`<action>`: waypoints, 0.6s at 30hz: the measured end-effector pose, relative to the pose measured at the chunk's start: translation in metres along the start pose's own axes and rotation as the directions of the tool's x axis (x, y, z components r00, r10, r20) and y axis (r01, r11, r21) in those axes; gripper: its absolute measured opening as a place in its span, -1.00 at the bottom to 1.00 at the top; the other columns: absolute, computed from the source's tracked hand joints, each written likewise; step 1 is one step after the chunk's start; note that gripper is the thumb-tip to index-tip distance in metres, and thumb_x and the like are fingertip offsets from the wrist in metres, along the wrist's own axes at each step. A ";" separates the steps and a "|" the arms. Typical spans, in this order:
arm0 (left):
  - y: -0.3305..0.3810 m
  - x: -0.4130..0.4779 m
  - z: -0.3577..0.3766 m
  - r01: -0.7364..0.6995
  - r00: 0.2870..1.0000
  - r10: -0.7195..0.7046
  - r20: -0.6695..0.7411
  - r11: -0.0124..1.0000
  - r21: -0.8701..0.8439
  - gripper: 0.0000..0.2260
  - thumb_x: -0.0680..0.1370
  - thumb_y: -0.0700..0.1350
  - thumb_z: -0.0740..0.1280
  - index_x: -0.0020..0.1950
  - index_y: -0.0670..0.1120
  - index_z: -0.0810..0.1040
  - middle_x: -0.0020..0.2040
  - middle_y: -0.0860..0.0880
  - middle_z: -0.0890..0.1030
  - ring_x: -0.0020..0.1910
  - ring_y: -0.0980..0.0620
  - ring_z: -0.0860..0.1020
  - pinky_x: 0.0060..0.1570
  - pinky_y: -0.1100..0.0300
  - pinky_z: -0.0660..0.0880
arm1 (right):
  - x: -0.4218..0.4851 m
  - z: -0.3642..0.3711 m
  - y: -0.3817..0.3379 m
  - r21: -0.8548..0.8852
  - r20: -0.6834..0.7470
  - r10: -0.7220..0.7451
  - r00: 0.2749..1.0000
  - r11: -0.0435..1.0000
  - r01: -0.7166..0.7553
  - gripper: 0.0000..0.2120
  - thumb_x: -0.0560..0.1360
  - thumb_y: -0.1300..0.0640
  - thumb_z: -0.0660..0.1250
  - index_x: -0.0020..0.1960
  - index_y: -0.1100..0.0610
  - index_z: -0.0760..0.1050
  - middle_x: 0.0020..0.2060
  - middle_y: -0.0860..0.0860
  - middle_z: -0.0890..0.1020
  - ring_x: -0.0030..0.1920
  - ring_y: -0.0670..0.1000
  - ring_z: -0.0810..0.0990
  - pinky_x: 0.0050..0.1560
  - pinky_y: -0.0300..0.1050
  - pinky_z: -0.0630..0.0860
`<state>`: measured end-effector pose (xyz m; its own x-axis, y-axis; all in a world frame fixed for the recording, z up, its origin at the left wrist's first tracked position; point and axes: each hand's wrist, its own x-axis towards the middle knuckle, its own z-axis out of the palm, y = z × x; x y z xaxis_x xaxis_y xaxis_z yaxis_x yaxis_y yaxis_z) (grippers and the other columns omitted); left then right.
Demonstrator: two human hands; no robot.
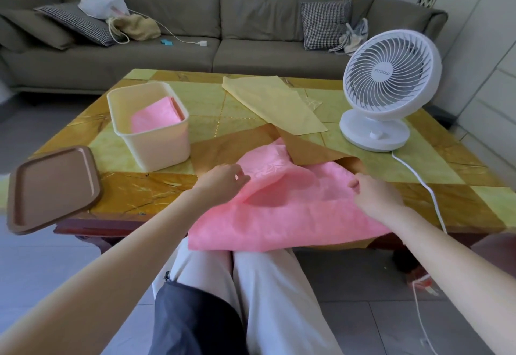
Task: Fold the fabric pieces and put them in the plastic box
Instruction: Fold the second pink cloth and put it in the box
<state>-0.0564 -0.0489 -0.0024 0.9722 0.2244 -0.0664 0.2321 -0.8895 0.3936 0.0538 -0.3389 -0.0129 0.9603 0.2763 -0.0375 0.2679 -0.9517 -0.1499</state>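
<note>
Pink fabric (279, 203) on near table (139, 195) edge, partly hanging over. Left hand (223, 181) pinches raised left fold, fingers curled. Right hand (374, 193) pinches right edge. Plastic box (156, 145) at left, folded pink piece (156, 116) inside.

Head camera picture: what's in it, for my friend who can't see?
A person's left hand and right hand hold a pink cloth on a table. The plastic box at left holds a folded pink piece; a yellow cloth and white fan sit beyond.
</note>
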 end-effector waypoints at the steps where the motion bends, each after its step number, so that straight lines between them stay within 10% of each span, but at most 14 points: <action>1: -0.005 0.004 0.002 0.038 0.999 -0.038 0.008 0.999 0.008 -0.69 0.61 0.06 0.15 0.18 -0.10 0.51 0.11 -0.10 0.54 0.05 -0.08 0.49 -0.06 0.11 0.41 | 0.005 0.001 -0.009 0.039 0.019 -0.027 0.999 0.999 0.026 -0.63 0.49 0.28 0.15 0.26 0.05 0.43 0.15 0.00 0.57 0.04 0.08 0.56 -0.16 -0.14 0.41; 8: -0.036 0.032 0.024 0.239 0.959 -0.237 0.153 0.971 0.004 -0.44 0.56 0.10 0.25 0.45 -0.16 0.22 0.37 -0.18 0.28 0.25 -0.16 0.41 0.18 0.03 0.43 | 0.040 0.022 -0.067 0.193 0.065 -0.283 0.957 0.944 0.267 -0.61 0.55 0.25 0.14 0.36 0.10 0.29 0.29 0.07 0.42 0.24 0.10 0.45 0.20 0.02 0.44; 18: -0.040 0.060 0.038 0.260 0.940 -0.266 0.216 0.964 0.053 -0.17 0.35 0.00 0.52 0.46 -0.17 0.14 0.32 -0.19 0.26 0.20 -0.18 0.44 0.14 0.03 0.45 | 0.102 0.050 -0.080 0.032 0.300 -0.198 0.933 0.980 0.197 -0.62 0.55 0.27 0.06 0.30 0.12 0.46 0.44 0.10 0.24 0.37 0.17 0.34 0.35 0.04 0.31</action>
<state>-0.0068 -0.0146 -0.0567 0.8581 0.3612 -0.3650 0.4785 -0.8204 0.3131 0.1268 -0.2277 -0.0540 0.8202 0.4860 -0.3017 0.4495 -0.8738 -0.1857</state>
